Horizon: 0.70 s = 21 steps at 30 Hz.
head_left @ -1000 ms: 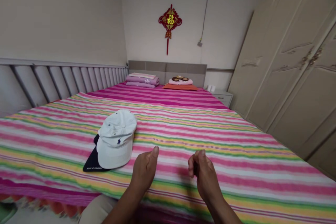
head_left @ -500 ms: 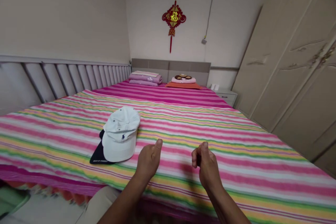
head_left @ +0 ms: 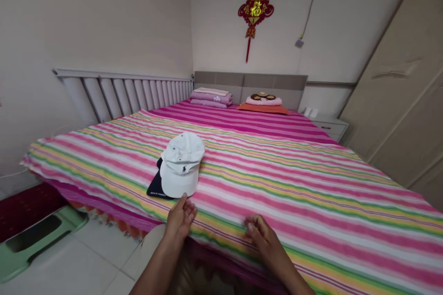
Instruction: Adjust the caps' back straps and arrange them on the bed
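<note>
A white baseball cap [head_left: 182,163] with a small dark emblem lies on the striped bedspread [head_left: 294,166], brim toward me. Under its left side sticks out a navy cap [head_left: 157,187] with pale lettering on its brim; the rest of it is hidden. My left hand [head_left: 180,220] is just in front of the white brim, palm turned inward, fingers apart and slightly bent, with nothing in it. Further right, my right hand [head_left: 262,235] hovers over the near part of the bed. Its fingers are loosely curled, the thumb stands off from them, and no object shows in it.
Folded purple bedding [head_left: 211,97] and a pink and orange pile [head_left: 265,103] sit by the headboard [head_left: 221,78]. A radiator [head_left: 131,92] runs along the left wall. On the floor at left stands a green stool [head_left: 27,249]; a wardrobe [head_left: 394,92] stands at right.
The view has swung left, bringing the green stool further into sight. My left hand has turned and come nearer the white brim, its fingers opening out. My right hand has tilted inward.
</note>
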### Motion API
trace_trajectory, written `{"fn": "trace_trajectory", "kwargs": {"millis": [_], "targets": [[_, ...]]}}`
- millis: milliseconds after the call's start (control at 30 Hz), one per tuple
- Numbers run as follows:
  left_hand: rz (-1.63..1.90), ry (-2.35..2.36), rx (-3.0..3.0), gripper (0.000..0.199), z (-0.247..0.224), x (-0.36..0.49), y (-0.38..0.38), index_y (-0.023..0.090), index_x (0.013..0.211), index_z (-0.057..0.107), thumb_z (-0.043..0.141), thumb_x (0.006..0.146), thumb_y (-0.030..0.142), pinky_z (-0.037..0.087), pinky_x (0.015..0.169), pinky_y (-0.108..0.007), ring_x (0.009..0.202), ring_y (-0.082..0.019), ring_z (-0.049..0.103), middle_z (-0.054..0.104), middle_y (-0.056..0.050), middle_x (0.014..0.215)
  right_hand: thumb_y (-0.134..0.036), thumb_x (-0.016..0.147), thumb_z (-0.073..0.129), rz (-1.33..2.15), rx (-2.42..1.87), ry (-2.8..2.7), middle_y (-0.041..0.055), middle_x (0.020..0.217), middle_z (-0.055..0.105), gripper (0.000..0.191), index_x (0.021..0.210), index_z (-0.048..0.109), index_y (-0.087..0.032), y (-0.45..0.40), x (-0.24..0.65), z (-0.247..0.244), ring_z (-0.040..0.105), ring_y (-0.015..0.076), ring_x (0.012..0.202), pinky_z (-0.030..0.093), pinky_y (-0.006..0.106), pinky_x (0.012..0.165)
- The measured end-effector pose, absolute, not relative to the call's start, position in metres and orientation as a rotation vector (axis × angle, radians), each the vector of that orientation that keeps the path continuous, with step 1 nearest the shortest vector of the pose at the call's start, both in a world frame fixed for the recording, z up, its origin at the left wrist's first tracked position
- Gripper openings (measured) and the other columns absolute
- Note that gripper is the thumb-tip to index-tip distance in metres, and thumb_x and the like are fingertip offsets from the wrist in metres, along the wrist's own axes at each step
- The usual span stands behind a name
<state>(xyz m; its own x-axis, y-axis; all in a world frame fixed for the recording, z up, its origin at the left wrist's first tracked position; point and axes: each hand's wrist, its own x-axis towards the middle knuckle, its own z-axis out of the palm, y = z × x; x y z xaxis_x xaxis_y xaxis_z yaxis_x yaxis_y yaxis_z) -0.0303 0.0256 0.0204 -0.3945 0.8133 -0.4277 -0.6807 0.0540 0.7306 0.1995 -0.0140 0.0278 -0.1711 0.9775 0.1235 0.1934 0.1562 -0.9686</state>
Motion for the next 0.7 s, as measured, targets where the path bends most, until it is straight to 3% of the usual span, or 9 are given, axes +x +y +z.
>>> {"fn": "trace_trajectory", "kwargs": {"millis": [133, 267, 533, 700], "targets": [[1.693, 1.146, 0.029, 0.008, 0.008, -0.049, 0.028, 0.017, 0.071, 0.05, 0.052, 0.079, 0.017, 0.048, 0.065, -0.024, 0.057, -0.008, 0.058, 0.055, 0.002, 0.061, -0.056, 0.076, 0.043, 1.251, -1.143, -1.556, 0.0001, 0.066, 0.056, 0.038, 0.079, 0.054, -0.02, -0.019, 0.197, 0.008, 0.051, 0.0145, 0.056, 0.041, 0.027, 0.052], [1.716, 1.131, -0.006, 0.006, 0.009, -0.052, 0.037, 0.017, 0.073, 0.054, 0.058, 0.075, 0.014, 0.046, 0.06, -0.02, 0.059, -0.008, 0.059, 0.058, 0.001, 0.066, -0.057, 0.077, 0.04, 1.303, -1.165, -1.58, 0.0019, 0.071, 0.059, 0.04, 0.078, 0.054, -0.019, -0.023, 0.196, 0.001, 0.053, 0.0149, 0.06, 0.042, 0.027, 0.057], [1.838, 0.951, 0.112, 0.017, 0.033, -0.045, 0.045, 0.018, 0.076, 0.056, 0.057, 0.069, 0.003, 0.046, 0.054, -0.017, 0.051, -0.005, 0.055, 0.062, 0.004, 0.065, -0.062, 0.075, 0.038, 1.403, -1.194, -1.526, 0.0024, 0.074, 0.057, 0.047, 0.074, 0.056, -0.018, -0.033, 0.202, -0.004, 0.054, 0.0148, 0.059, 0.041, 0.028, 0.056], [1.749, 0.648, 0.39, 0.032, 0.034, -0.025, 0.022, 0.02, 0.091, 0.059, 0.065, 0.062, 0.009, 0.049, 0.06, -0.022, 0.069, -0.012, 0.061, 0.067, -0.002, 0.082, -0.063, 0.074, 0.042, 1.532, -1.18, -1.367, 0.0037, 0.075, 0.06, 0.047, 0.076, 0.058, -0.018, -0.036, 0.205, -0.008, 0.055, 0.0151, 0.059, 0.041, 0.028, 0.054]]}}
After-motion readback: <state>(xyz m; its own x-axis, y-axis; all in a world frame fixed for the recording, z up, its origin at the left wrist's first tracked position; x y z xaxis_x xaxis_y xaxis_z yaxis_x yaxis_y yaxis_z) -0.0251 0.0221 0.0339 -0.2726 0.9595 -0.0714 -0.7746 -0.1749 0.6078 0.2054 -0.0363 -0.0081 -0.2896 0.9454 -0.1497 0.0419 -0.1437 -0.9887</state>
